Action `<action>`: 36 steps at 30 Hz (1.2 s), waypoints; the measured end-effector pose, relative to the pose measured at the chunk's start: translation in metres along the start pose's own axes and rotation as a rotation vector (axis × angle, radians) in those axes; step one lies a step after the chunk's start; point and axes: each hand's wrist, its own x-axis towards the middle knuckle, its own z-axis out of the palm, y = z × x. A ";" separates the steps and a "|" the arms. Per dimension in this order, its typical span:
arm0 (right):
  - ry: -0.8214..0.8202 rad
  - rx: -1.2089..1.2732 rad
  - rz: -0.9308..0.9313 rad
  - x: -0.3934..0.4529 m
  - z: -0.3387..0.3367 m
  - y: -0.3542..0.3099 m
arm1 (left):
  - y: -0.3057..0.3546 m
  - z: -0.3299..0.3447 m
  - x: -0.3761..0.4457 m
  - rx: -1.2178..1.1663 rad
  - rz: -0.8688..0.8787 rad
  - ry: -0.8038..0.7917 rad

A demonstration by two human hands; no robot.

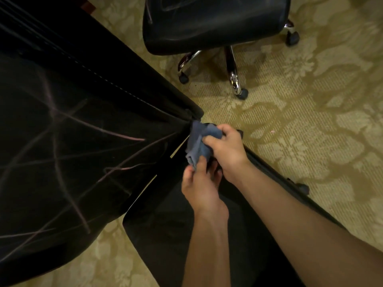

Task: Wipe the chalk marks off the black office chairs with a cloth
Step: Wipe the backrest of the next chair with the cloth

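where the carpet [310,121] shows between the furniture, it is a pale gold floral pattern filling the right side and the gaps at the bottom left, cut off by every edge. over it, the near chair [72,152] takes up the whole left half, so close that its outline runs out of view at the top, left and bottom; which dark panel is the back and which the seat is hard to tell. thin pale chalk marks [116,133] cross its broad black surface in long streaks, some too faint to follow. a second black panel lies under the forearms, mostly hidden by them. the far chair [215,23] at the top shows only its seat, chrome legs and black wheels; a faint chalk line runs near its left edge. both hands meet just beside the near chair's corner. the right hand [226,150] has its fingers curled round the upper part of the cloth [199,141], a bunched blue-grey rag. the left hand [200,187] pinches the cloth's lower end between thumb and fingertips; its other fingers are hidden behind the right hand.
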 end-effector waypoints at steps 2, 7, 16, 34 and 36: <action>0.029 -0.101 0.053 0.010 0.001 0.015 | -0.011 0.002 0.022 -0.055 -0.069 0.065; 0.000 -0.012 0.132 0.047 0.003 0.027 | -0.021 0.015 0.068 -0.156 -0.012 0.024; -0.064 0.296 0.208 0.053 0.040 0.001 | 0.005 0.018 0.094 -0.407 -0.021 0.001; -0.066 0.167 0.081 0.032 0.059 0.025 | 0.029 -0.021 0.108 -0.693 -0.229 -0.100; -0.133 0.150 0.110 0.028 0.066 0.032 | 0.027 -0.037 0.108 -0.733 -0.214 -0.099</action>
